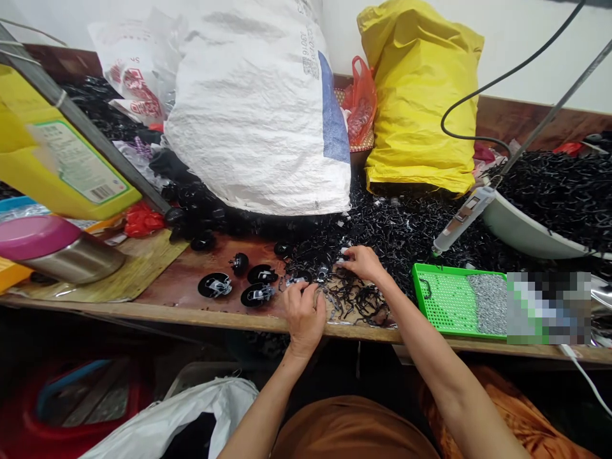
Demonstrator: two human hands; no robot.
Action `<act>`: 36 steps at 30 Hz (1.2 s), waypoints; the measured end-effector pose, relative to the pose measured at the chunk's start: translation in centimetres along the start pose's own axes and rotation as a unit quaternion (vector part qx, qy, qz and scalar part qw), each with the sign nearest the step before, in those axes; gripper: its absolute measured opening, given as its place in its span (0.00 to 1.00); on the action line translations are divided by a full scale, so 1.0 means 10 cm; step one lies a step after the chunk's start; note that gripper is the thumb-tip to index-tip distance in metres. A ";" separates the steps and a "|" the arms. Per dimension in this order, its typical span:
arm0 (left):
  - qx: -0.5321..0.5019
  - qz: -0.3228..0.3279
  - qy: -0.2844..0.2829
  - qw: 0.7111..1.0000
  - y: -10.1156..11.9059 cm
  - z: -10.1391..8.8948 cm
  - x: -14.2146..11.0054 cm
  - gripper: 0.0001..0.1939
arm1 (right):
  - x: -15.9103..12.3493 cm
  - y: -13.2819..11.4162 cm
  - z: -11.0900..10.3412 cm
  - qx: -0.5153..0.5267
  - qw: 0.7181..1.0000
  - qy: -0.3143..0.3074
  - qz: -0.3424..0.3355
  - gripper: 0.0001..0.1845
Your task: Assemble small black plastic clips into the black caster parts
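My right hand [366,263] pinches a small pale grey plastic part [343,255] at the edge of a heap of black plastic strips [382,220]. Lower and to the left, my left hand [305,313] is closed over the tabletop with bent fingers. A small greyish piece [295,280] shows just beyond its fingertips, and what lies under them is hidden. Between both hands lies another grey part [322,274]. Several round black discs with grey fittings, one of them this black disc [215,285], lie left of my left hand. A smaller black round piece [238,263] lies behind them.
A large white sack [262,115] and a yellow bag [423,102] stand behind the heap. A green perforated tray [447,306] holding small grey bits is on the right, below a hanging electric screwdriver [463,220]. A pink-lidded steel cup [71,255] lies left.
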State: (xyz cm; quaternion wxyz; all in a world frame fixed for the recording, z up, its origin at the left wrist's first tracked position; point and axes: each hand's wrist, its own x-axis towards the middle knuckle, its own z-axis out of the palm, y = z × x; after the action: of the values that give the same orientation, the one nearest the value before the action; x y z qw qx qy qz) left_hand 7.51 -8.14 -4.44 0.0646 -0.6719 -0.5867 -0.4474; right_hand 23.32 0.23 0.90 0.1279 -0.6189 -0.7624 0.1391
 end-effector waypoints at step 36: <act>-0.613 -0.427 -0.275 0.605 0.61 -0.17 0.08 0.10 | -1.23 0.11 0.18 0.375 0.918 0.103 -0.072 0.10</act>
State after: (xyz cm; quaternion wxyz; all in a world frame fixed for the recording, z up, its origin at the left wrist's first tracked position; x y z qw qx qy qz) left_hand 11.73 -10.42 -0.19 -0.7253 -0.3182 -0.3854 -0.4735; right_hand 26.14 -11.73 -1.43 0.4382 -0.4802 -0.6791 0.3409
